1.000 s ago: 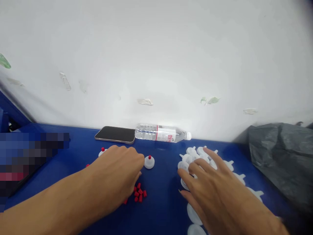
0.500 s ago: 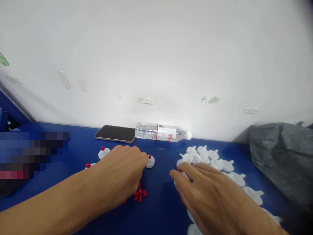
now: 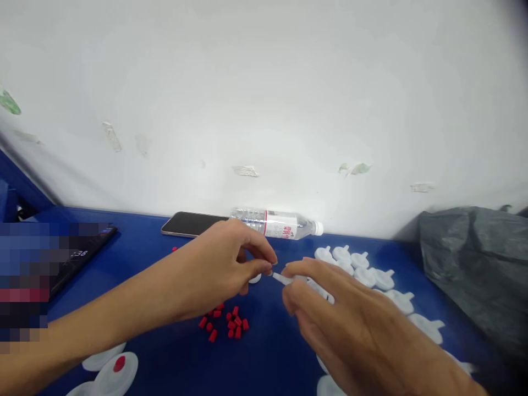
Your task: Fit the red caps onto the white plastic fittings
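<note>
My right hand (image 3: 350, 319) grips a white plastic lid with a thin spout (image 3: 282, 279) between thumb and fingers; the spout points left. Close to the spout's tip, my left hand (image 3: 225, 258) is pinched, thumb against forefinger. Whatever it holds there is hidden or too small to make out. Below the left hand lies a loose pile of small red caps (image 3: 238, 331). White lids with spouts (image 3: 383, 279) spread over the blue table around and beyond my right hand. At the lower left, a white lid wearing a red cap (image 3: 126, 379) lies among others, partly under my left forearm.
A clear water bottle (image 3: 280, 225) lies on its side by the white wall, beside a dark phone (image 3: 192, 223). Grey plastic sheeting (image 3: 474, 264) covers the right edge. Another dark device (image 3: 88, 256), partly blurred out, is at the left.
My left hand has come up and right from over the red caps to the spout's tip. My right hand has lifted a white lid, its spout now showing between the fingers.
</note>
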`<state>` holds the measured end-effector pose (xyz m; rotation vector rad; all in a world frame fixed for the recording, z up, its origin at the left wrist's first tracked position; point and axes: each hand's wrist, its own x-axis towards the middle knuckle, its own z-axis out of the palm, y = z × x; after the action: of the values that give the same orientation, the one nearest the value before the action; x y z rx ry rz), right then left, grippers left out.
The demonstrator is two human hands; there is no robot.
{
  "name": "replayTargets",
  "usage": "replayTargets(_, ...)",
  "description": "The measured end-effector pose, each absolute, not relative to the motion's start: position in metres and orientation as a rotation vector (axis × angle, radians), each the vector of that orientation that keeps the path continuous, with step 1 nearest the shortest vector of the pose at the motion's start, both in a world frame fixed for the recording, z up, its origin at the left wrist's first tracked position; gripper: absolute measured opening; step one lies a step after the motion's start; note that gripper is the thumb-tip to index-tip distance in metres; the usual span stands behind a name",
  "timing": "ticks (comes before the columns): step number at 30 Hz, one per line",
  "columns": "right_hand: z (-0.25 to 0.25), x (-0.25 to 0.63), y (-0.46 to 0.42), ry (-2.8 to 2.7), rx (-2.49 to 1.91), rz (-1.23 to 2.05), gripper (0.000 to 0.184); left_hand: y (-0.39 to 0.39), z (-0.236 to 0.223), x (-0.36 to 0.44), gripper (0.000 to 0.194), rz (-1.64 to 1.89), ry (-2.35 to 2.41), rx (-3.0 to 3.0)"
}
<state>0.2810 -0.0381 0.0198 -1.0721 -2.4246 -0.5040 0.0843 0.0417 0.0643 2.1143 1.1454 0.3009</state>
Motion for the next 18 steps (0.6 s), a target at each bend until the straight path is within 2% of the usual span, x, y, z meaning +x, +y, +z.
replayTargets(10,0.028,0.282,-0.044,-2.346,-1.222,-0.374,0.046,0.042,0.076,0.08,0.021,0.258,1.013,1.93)
replayTargets(18,0.025,0.283,-0.042,-2.323,-1.227,-0.357,0.039,0.045,0.08,0.078,0.025,0.259,1.008,1.884)
